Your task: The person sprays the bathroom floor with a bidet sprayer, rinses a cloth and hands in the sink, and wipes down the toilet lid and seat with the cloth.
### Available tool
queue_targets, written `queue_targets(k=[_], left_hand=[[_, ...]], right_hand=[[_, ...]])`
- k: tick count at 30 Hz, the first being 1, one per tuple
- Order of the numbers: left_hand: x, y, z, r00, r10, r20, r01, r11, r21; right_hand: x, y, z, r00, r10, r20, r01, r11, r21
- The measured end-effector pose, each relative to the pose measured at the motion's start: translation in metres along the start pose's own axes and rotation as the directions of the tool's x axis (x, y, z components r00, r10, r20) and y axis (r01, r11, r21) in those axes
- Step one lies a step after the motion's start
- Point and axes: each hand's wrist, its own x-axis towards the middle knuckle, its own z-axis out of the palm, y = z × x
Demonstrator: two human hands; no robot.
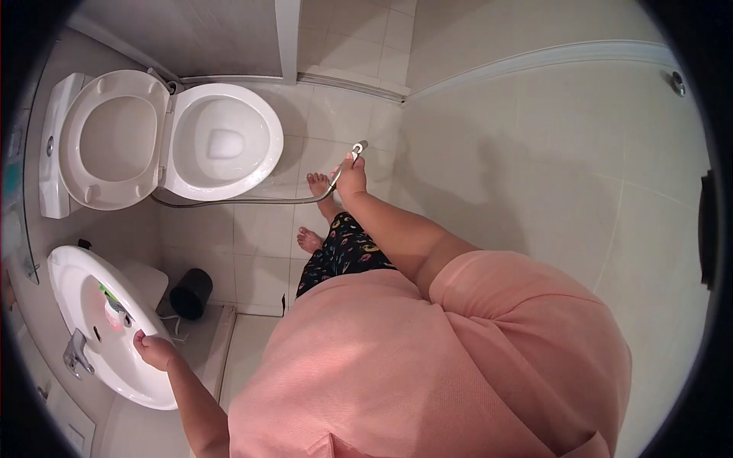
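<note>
My right hand (350, 177) is wrapped round a silver spray nozzle (359, 146), held out over the tiled floor near my bare feet. A grey metal hose (252, 201) runs from it, past the front of the toilet, towards the wall. The white toilet bowl (226, 137) is open, with its seat and lid (118, 141) raised against the tank. My left hand (155, 351) is curled into a fist at the inner rim of the white sink (141, 385), and nothing shows in it. Just beyond that hand, a small bottle with green and white parts (113, 311) sits in the basin.
A silver faucet (78, 355) is on the sink's wall side. A black bin (191, 294) stands on the floor between sink and toilet. A low ledge (223, 343) crosses the floor beside it. A door track (351, 87) lies beyond the toilet, and a pale wall (550, 153) rises at right.
</note>
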Motion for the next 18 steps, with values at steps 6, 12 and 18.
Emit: queue_targets(k=[6,12,18], left_hand=[[0.004,-0.008,0.003,1.0,0.017,-0.016,-0.016,1.0,0.01],[-0.003,0.006,0.001,1.0,-0.005,-0.021,0.004,1.0,-0.009],[0.005,-0.009,0.002,1.0,0.0,-0.023,0.0,1.0,0.012]], right_hand=[[-0.011,-0.006,0.014,0.994,-0.006,0.109,-0.008,0.992,0.124],[0.015,0.03,0.036,0.974,0.01,0.225,-0.001,0.999,-0.039],[-0.004,0.01,0.053,0.963,-0.002,0.27,0.077,0.961,-0.265]])
